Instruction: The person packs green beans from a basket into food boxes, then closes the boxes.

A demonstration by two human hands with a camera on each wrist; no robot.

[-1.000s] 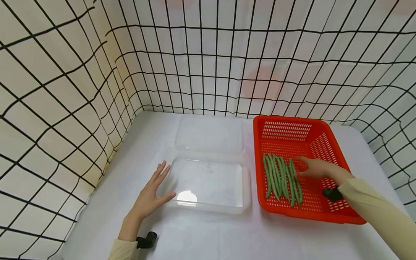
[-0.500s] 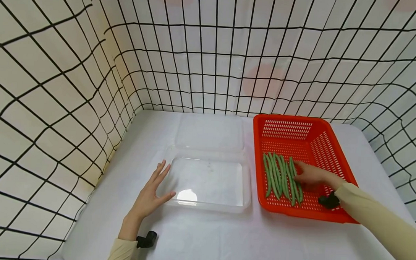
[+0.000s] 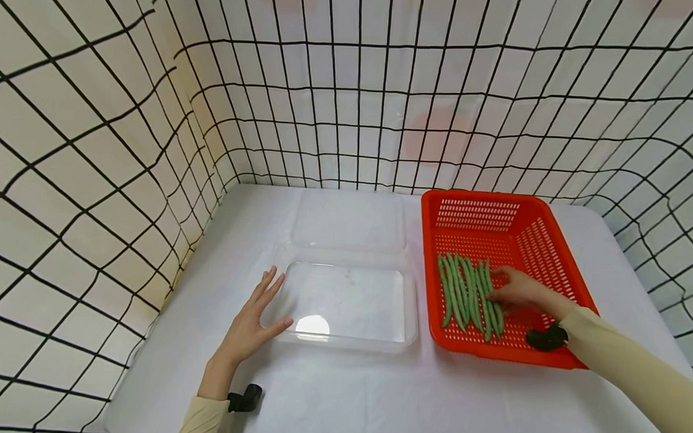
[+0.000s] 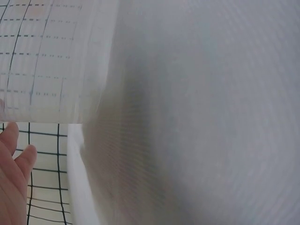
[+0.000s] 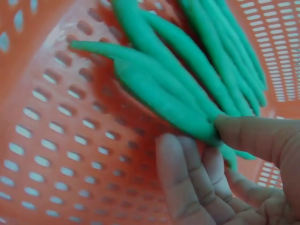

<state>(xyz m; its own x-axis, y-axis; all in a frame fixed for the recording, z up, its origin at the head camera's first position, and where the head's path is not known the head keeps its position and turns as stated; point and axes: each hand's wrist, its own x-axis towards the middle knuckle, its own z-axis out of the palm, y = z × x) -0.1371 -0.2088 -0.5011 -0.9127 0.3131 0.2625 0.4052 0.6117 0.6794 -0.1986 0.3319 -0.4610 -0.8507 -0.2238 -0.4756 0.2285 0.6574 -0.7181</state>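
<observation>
Several green beans (image 3: 459,297) lie side by side in the left half of a red perforated basket (image 3: 563,256). My right hand (image 3: 518,291) reaches in over the basket's front right and pinches a green bean (image 5: 161,105) at the right end of the row, thumb on top and fingertips below. My left hand (image 3: 247,331) has its fingers spread at the left side of a clear plastic container (image 3: 410,308). Whether it touches the container cannot be told. Only a few fingertips (image 4: 27,159) of it show in the left wrist view, beside the container's wall.
A clear lid (image 3: 349,223) lies flat behind the container. Black wire mesh (image 3: 358,108) stands around the back and sides of the white table (image 3: 340,401). The basket stands just right of the container, its rim raised above the table.
My right hand has moved slightly left and down onto the right end of the row, and the top of a bean there has shifted a little. The left hand stays put.
</observation>
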